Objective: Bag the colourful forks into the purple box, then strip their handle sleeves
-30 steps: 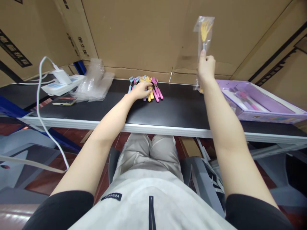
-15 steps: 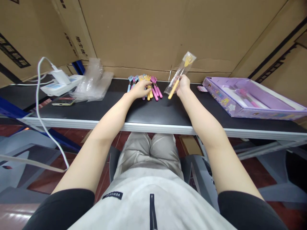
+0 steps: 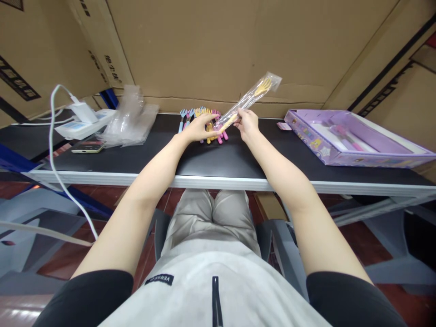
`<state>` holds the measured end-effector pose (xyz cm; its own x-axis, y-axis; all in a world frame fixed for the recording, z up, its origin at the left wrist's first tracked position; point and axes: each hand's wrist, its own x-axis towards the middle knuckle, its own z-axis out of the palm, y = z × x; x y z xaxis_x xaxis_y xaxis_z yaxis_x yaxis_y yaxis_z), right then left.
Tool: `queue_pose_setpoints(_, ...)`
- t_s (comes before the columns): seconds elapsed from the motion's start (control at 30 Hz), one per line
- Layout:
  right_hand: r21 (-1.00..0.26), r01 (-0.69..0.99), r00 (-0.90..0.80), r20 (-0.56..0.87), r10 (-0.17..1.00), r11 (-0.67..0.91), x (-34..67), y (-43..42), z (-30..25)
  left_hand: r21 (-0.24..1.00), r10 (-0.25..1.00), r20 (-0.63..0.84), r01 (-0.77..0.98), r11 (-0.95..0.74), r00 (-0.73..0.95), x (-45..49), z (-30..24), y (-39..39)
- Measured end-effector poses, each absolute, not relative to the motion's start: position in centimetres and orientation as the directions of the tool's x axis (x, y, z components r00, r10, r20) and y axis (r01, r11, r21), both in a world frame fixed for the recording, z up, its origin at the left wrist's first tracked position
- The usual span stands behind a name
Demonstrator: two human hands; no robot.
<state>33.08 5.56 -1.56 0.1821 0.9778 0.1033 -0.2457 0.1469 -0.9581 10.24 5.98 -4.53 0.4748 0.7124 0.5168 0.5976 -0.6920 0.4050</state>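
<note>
A yellow back scratcher with a claw-shaped head lies inside a clear plastic sleeve, slanting from upper right to lower left. My right hand pinches the packet near its middle. At the packet's lower end, the thumb and fingers of my left hand are around the sleeve's edge and the yellow handle end. Beneath and behind my left hand, several loose back scratchers in blue, pink and yellow lie side by side on the black table. My left hand partly covers them.
Clear plastic bags are piled on the left, beside a phone and a white power strip with a cable. On the right stands a purple box with wrapped items inside. Cardboard rises behind the table.
My right hand has moved left with the packet, which now tilts more towards level. Its lower end has come to my left hand, whose thumb and fingers are around it.
</note>
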Motion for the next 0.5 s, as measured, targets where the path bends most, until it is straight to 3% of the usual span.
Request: queue_pose_setpoints(0.5,-0.939,-0.327,0.239,0.025,0.971,0.104,32.6,4.2,-0.6,0.410,0.752,0.586,0.691,-0.596,0.302,10.7,-3.3,4.0)
